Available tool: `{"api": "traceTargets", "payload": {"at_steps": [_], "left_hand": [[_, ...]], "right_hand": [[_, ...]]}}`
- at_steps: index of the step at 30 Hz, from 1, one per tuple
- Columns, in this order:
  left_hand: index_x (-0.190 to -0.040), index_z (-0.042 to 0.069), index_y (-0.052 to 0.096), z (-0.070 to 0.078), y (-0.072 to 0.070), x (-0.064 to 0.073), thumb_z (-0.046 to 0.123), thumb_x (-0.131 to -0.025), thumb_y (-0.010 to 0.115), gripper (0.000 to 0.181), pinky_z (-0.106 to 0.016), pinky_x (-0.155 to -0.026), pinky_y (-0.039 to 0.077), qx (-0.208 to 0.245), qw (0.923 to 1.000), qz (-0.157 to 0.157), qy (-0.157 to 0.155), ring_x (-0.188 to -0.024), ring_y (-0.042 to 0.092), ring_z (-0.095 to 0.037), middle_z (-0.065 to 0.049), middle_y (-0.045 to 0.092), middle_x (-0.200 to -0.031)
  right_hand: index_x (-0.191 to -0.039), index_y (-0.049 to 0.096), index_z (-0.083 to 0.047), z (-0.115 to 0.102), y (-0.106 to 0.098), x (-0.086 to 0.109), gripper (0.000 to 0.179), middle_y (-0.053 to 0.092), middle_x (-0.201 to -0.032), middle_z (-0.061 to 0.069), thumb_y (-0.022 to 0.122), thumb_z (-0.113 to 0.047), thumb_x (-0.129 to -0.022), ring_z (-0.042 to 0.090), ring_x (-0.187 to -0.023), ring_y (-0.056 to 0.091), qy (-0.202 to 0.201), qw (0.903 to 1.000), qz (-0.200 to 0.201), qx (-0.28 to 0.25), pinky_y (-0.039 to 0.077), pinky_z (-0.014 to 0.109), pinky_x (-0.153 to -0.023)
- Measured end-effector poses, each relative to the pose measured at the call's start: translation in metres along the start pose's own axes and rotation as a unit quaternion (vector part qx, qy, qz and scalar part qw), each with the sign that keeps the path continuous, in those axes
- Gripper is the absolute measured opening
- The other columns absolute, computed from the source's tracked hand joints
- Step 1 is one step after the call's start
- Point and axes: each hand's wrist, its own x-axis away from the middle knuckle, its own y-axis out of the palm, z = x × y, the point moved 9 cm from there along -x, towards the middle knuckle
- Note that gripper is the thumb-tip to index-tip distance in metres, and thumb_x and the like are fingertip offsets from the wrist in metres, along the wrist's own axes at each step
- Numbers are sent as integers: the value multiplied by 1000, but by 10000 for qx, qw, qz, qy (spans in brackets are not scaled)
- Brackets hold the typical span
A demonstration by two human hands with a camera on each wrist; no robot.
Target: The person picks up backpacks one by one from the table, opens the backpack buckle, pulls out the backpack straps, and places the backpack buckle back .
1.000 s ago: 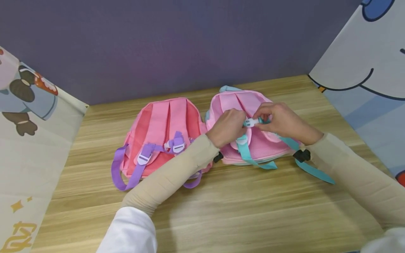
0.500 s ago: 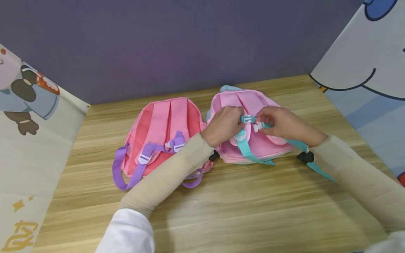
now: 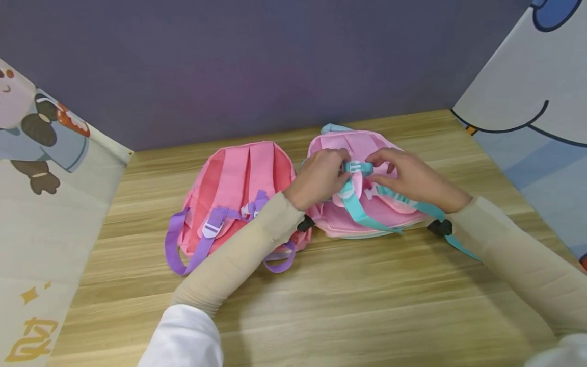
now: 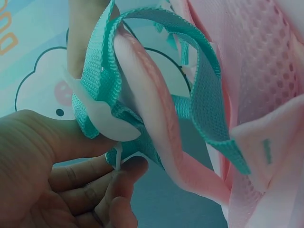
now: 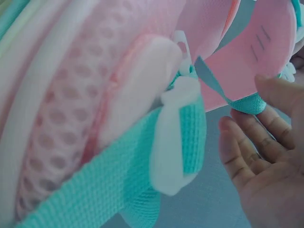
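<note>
A pink backpack (image 3: 341,224) lies back side up at the right in the head view, with teal straps. My left hand (image 3: 318,176) pinches the white buckle half (image 3: 354,167) above it between thumb and fingers; the same white plastic (image 4: 107,118) shows edge-on in the left wrist view. On the other side, my right hand (image 3: 405,176) holds the teal webbing (image 5: 250,103) beside that half between thumb and fingers. The white pronged buckle half (image 3: 370,192) hangs lower on its own strap, apart from the first and below my right hand.
Close on the left lies a coral-pink backpack (image 3: 234,178) with purple straps (image 3: 171,244), partly under my left forearm. Both bags rest on a wooden table (image 3: 344,300). A dark panel (image 3: 275,66) stands behind, and printed cartoon sheets (image 3: 527,66) flank the sides.
The two buckle halves were joined a second ago and have come apart. My right hand has let go of the pronged half, which dropped lower, and now holds webbing by the other half.
</note>
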Motion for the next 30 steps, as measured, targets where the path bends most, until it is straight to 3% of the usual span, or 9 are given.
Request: {"api": "traceTargets", "payload": {"at_steps": [7, 14, 21, 30], "left_hand": [[-103, 7, 66, -1, 1, 0, 18, -88, 66, 19, -20, -59, 43, -33, 10000, -9, 8, -71, 53, -10, 1, 61, -83], [-105, 7, 61, 0, 0, 1, 20, -88, 66, 22, -20, -61, 43, -38, 10000, 40, 69, -71, 53, -10, 1, 60, -84], [-104, 9, 59, 1, -1, 1, 20, -88, 66, 20, -20, -62, 43, 3, 9999, 121, 112, -72, 53, -9, 2, 59, -85], [-103, 10, 59, 4, 0, 1, 20, -89, 65, 18, -19, -63, 43, 48, 9997, 103, 204, -74, 53, -8, 2, 59, -86]], "right_hand": [[-105, 60, -14, -3, -4, -1, 23, 59, -90, -5, 72, -14, -84, 11, -77, 50, 32, 9996, 212, 166, 42, 30, -64], [-108, 62, -14, -9, -11, 0, 25, 55, -84, -6, 71, -21, -86, 13, -69, 45, -98, 9992, 376, 46, 39, 25, -61], [-105, 63, -14, -12, -10, -1, 18, 55, -86, -6, 68, -19, -88, 12, -70, 46, -128, 9995, 279, 61, 40, 25, -61], [-94, 57, -10, -12, -4, -6, 7, 51, -74, -2, 58, -17, -95, 14, -60, 44, 61, 9997, 202, -158, 38, 25, -54]]}}
